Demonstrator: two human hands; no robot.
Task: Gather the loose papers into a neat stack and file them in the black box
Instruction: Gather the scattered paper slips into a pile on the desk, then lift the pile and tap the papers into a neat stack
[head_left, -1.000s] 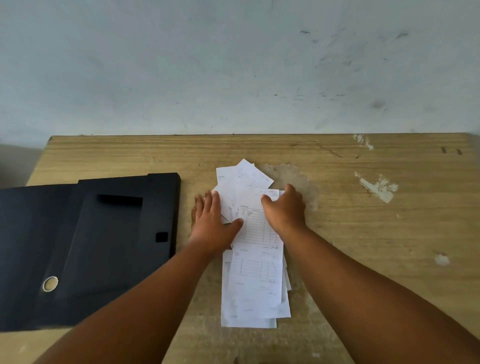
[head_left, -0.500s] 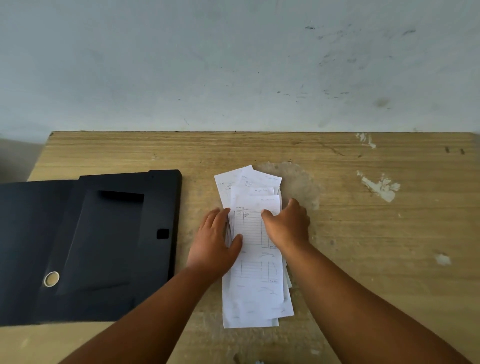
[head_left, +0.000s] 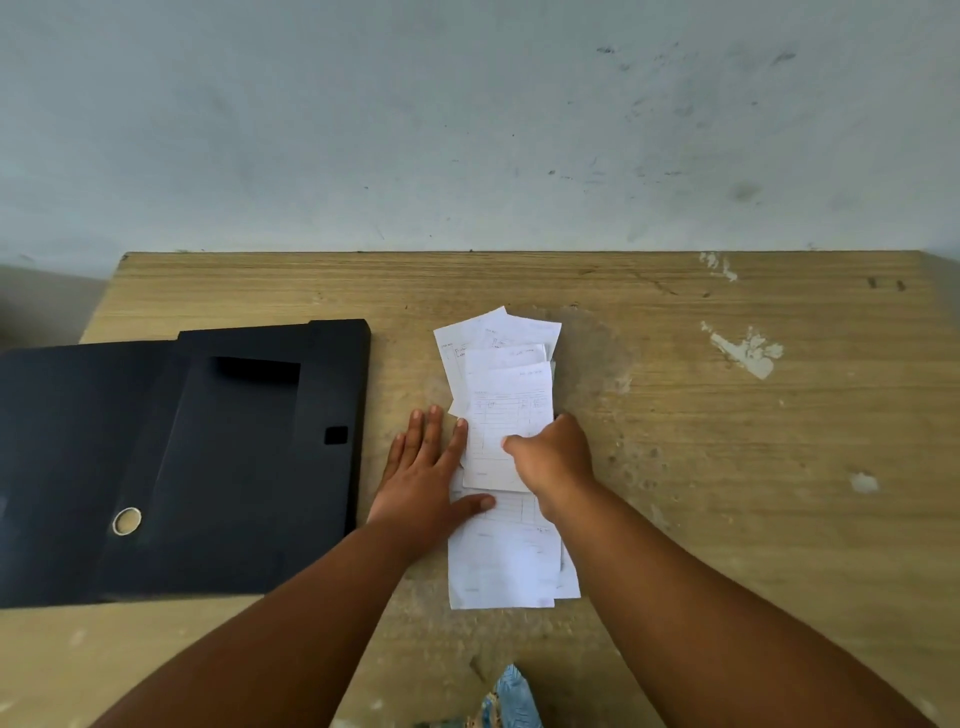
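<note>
Loose papers (head_left: 506, 415), fanned on the wooden desk (head_left: 727, 415) beside the open black box (head_left: 208, 467). Left hand (head_left: 423, 478) lies flat, fingers spread, against their edge; right hand (head_left: 553, 460) pinches the top sheet. Thin, light and slippery, they are probably best squared by the long edges.

Matt black box (head_left: 208, 457), worn wooden table (head_left: 727, 467), paper sheets (head_left: 509, 395).

Colours: papers (head_left: 506, 410) white w/ faint grey ruled form grids; black box (head_left: 218, 467) matt black w/ one pale ring; bench (head_left: 727, 441) tan wood grain w/ white paint flecks; wall (head_left: 467, 130) pale grey-blue, dark scuffs; fabric (head_left: 511, 699) at btm edge blue, patterned.
</note>
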